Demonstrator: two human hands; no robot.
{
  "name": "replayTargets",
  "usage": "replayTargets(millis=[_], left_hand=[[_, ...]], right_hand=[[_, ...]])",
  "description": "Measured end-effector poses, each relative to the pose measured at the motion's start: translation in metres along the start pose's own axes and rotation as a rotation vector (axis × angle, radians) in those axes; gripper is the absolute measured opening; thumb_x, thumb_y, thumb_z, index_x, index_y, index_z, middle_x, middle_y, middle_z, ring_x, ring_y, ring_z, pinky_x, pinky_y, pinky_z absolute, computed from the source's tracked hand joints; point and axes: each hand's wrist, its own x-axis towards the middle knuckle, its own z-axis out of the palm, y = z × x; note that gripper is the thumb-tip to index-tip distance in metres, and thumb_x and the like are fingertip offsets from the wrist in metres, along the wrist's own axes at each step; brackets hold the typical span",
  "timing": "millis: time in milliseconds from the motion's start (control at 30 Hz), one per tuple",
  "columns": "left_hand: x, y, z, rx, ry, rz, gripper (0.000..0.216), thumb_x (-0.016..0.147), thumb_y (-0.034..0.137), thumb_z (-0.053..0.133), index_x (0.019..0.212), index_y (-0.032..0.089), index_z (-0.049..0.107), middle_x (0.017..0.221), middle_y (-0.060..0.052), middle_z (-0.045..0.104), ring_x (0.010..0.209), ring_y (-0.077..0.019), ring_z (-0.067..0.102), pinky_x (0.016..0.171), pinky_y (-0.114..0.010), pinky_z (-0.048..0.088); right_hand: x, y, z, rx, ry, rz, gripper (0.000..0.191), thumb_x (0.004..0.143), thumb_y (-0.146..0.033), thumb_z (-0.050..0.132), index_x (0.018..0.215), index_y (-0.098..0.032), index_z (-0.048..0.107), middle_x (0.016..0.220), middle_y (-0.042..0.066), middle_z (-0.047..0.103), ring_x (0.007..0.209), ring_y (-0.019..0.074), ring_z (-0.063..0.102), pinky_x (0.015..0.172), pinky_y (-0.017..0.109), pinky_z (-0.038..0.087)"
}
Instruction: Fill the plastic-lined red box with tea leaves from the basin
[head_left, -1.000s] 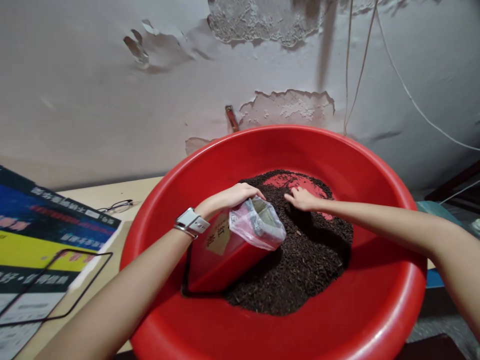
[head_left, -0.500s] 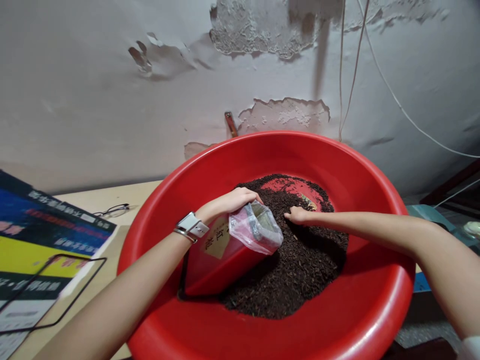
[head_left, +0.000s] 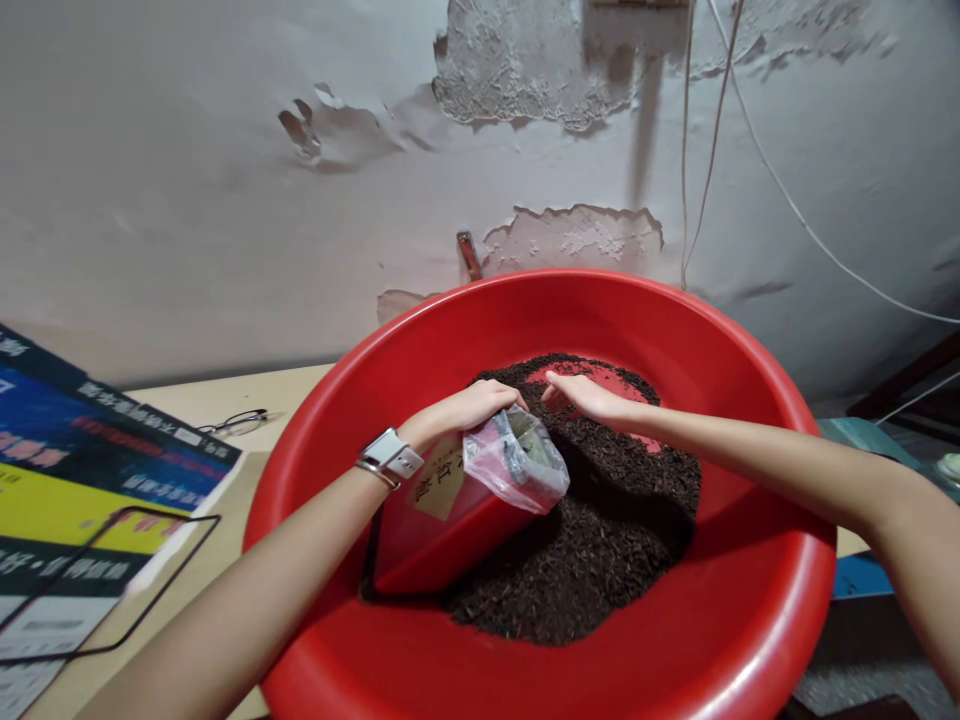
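Red plastic fills most of my view: a wide round red plastic basin [head_left: 750,640] sits on a pale wooden tabletop [head_left: 225,395], holding a dark heap of loose dried tea leaves [head_left: 600,540] spread from the centre toward four o'clock. Lying tilted in the heap at about eight o'clock of the basin is a red rectangular tea tin [head_left: 439,520] with a cream label, lined with a clear plastic bag [head_left: 517,465] whose mouth faces two o'clock. My left hand [head_left: 469,405], a white-strapped wristwatch [head_left: 388,458] on its wrist, is curled over the upper rim of the tin, fingers closed on the bag's edge and gripping it. My right hand [head_left: 589,395] lies just past the tin's mouth at one o'clock, flat and loosely open, palm down on the leaves, holding nothing that I can see. On the table at nine o'clock lies a printed blue and yellow carton [head_left: 90,470], and thin wire-framed spectacles [head_left: 232,422] rest beyond it. Behind the basin at twelve o'clock stands a grey wall with peeling plaster [head_left: 300,200].
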Motion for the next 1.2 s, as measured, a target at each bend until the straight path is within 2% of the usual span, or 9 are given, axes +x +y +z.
replayTargets(millis=[67, 133, 300, 533, 767, 900, 1033, 1100, 1200], left_hand=[[0.0, 0.0, -0.001, 0.002, -0.001, -0.007, 0.046, 0.073, 0.036, 0.03, 0.087, 0.012, 0.067, 0.096, -0.006, 0.067, 0.09, -0.0197, 0.058, 0.084, -0.024, 0.04], [0.0, 0.0, -0.001, -0.002, -0.004, -0.036, 0.047, 0.073, 0.036, 0.029, 0.087, 0.012, 0.067, 0.096, -0.006, 0.067, 0.089, -0.0195, 0.058, 0.083, -0.024, 0.041], [0.001, -0.002, -0.001, -0.006, -0.01, -0.051, 0.045, 0.074, 0.035, 0.031, 0.088, 0.013, 0.067, 0.097, -0.004, 0.067, 0.089, -0.0182, 0.058, 0.084, -0.023, 0.041], [0.0, 0.001, -0.002, 0.013, -0.02, -0.032, 0.044, 0.075, 0.033, 0.03, 0.089, 0.013, 0.067, 0.098, -0.004, 0.067, 0.091, -0.0177, 0.058, 0.085, -0.022, 0.041], [-0.001, 0.002, -0.002, -0.018, -0.02, -0.072, 0.043, 0.075, 0.034, 0.031, 0.087, 0.013, 0.067, 0.096, -0.004, 0.067, 0.089, -0.0182, 0.058, 0.084, -0.023, 0.042], [0.0, 0.001, -0.001, -0.019, -0.013, -0.074, 0.043, 0.074, 0.034, 0.031, 0.087, 0.013, 0.066, 0.095, -0.005, 0.067, 0.088, -0.0184, 0.058, 0.083, -0.024, 0.042], [0.002, 0.0, -0.001, 0.02, 0.004, -0.065, 0.04, 0.073, 0.033, 0.032, 0.083, 0.013, 0.065, 0.09, -0.004, 0.067, 0.084, -0.0181, 0.058, 0.08, -0.024, 0.042], [0.002, -0.001, 0.0, 0.015, 0.014, -0.07, 0.04, 0.074, 0.033, 0.032, 0.083, 0.014, 0.066, 0.091, -0.003, 0.067, 0.085, -0.018, 0.058, 0.081, -0.024, 0.042], [0.001, -0.001, -0.001, -0.015, 0.005, -0.067, 0.041, 0.075, 0.033, 0.031, 0.086, 0.014, 0.066, 0.095, -0.003, 0.067, 0.088, -0.0177, 0.058, 0.084, -0.023, 0.041]], right_hand=[[0.007, 0.025, 0.0, -0.308, 0.106, 0.104, 0.047, 0.092, -0.044, 0.025, 0.105, -0.011, 0.055, 0.11, 0.014, 0.058, 0.099, 0.0208, 0.055, 0.084, 0.033, 0.042], [0.007, 0.052, 0.012, -0.533, 0.106, 0.231, 0.045, 0.089, -0.045, 0.033, 0.113, -0.01, 0.05, 0.119, 0.018, 0.051, 0.107, 0.0268, 0.05, 0.089, 0.04, 0.039], [-0.005, 0.084, 0.048, -0.621, 0.122, 0.322, 0.039, 0.089, -0.033, 0.034, 0.119, -0.011, 0.045, 0.129, 0.02, 0.04, 0.121, 0.0325, 0.036, 0.093, 0.048, 0.033], [0.007, 0.078, 0.038, -0.516, -0.008, 0.394, 0.042, 0.081, -0.037, 0.049, 0.114, -0.011, 0.048, 0.114, 0.018, 0.055, 0.098, 0.0263, 0.058, 0.077, 0.033, 0.045], [0.011, 0.058, 0.014, -0.373, -0.065, 0.326, 0.026, 0.071, -0.02, 0.063, 0.094, -0.011, 0.059, 0.087, 0.009, 0.065, 0.067, 0.0175, 0.062, 0.052, 0.023, 0.046], [0.004, 0.017, 0.008, -0.247, -0.024, 0.074, 0.028, 0.076, -0.021, 0.06, 0.103, -0.015, 0.057, 0.096, 0.004, 0.064, 0.078, 0.0122, 0.06, 0.061, 0.018, 0.046], [-0.004, -0.013, 0.007, 0.03, -0.208, -0.256, 0.037, 0.084, -0.035, 0.051, 0.113, -0.014, 0.053, 0.107, 0.007, 0.061, 0.085, 0.0118, 0.059, 0.068, 0.02, 0.047], [-0.002, -0.013, 0.003, -0.021, -0.152, -0.231, 0.034, 0.087, -0.033, 0.045, 0.112, -0.012, 0.053, 0.106, 0.008, 0.062, 0.086, 0.0121, 0.059, 0.071, 0.022, 0.047], [0.008, 0.008, -0.006, -0.336, 0.003, -0.025, 0.029, 0.089, -0.031, 0.041, 0.106, -0.012, 0.056, 0.108, 0.009, 0.062, 0.095, 0.0144, 0.058, 0.081, 0.023, 0.044]])
